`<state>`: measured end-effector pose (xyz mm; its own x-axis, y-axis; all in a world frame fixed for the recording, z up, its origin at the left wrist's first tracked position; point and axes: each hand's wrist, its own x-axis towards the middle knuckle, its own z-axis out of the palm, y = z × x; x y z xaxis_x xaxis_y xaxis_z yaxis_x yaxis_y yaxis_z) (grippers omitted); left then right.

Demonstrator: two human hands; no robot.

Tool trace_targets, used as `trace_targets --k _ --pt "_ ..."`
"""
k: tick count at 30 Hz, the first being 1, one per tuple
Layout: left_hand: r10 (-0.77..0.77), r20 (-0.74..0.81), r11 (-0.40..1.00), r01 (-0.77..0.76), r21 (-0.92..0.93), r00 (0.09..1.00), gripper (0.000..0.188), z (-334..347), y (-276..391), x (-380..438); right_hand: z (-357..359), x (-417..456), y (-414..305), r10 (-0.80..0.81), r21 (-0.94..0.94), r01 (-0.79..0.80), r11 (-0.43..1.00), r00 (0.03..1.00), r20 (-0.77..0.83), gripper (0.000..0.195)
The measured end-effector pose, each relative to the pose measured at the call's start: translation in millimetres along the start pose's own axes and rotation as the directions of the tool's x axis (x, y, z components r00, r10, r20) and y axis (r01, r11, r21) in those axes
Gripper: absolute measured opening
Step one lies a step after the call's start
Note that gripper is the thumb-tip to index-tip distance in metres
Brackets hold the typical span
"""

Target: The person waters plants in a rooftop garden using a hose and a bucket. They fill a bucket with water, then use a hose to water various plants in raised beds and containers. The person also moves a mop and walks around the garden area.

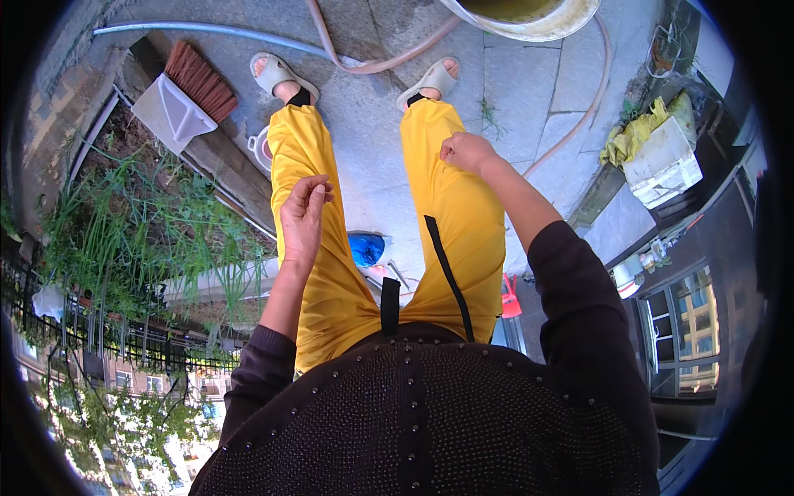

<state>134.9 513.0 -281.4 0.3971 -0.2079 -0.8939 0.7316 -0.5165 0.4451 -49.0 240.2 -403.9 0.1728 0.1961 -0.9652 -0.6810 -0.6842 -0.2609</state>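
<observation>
My left hand (pixel 304 214) hangs over the left leg of the yellow trousers (pixel 465 211), its fingers loosely curled with nothing seen in them. Above the right trouser leg, near the knee, is my right hand (pixel 469 152) with fingers drawn in. Nothing shows in that hand, though its palm side is hidden. A black strap (pixel 446 273) lies along the right thigh, and a shorter black strap (pixel 390 307) hangs at the waist. Pale open-toed slippers (pixel 282 75) are on my feet, planted apart on the stone paving.
A pink hose (pixel 397 65) and a bluish pipe (pixel 217 27) cross the paving ahead. Liquid stands in a white bucket (pixel 527 22). Left are a broom (pixel 201 84), a white dustpan (pixel 173 115) and a planted bed (pixel 142 223). A white foam box (pixel 660 164) stands at right.
</observation>
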Motion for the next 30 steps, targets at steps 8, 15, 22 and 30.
trace_targets --k 8,15,22,30 --pt "0.006 -0.020 1.000 -0.006 -0.004 1.000 0.016 -3.4 0.2 7.7 -8.7 2.7 -2.6 -0.018 0.091 0.050 0.995 0.948 -0.318 0.019" --pt "-0.002 -0.016 1.000 0.002 0.007 1.000 0.015 -2.8 -4.7 11.7 -14.7 -8.1 -2.0 -0.036 0.017 0.039 0.999 0.987 -0.154 0.070" --pt "-0.004 -0.027 1.000 0.004 0.007 1.000 0.015 -5.4 -10.5 12.8 -2.0 -15.1 5.4 -0.104 0.174 0.137 0.975 0.976 -0.190 0.069" --pt "-0.026 -0.010 1.000 0.026 -0.001 1.000 0.016 -6.9 -18.9 13.0 8.7 0.7 6.6 -0.082 -0.136 0.062 0.989 0.986 -0.148 0.025"
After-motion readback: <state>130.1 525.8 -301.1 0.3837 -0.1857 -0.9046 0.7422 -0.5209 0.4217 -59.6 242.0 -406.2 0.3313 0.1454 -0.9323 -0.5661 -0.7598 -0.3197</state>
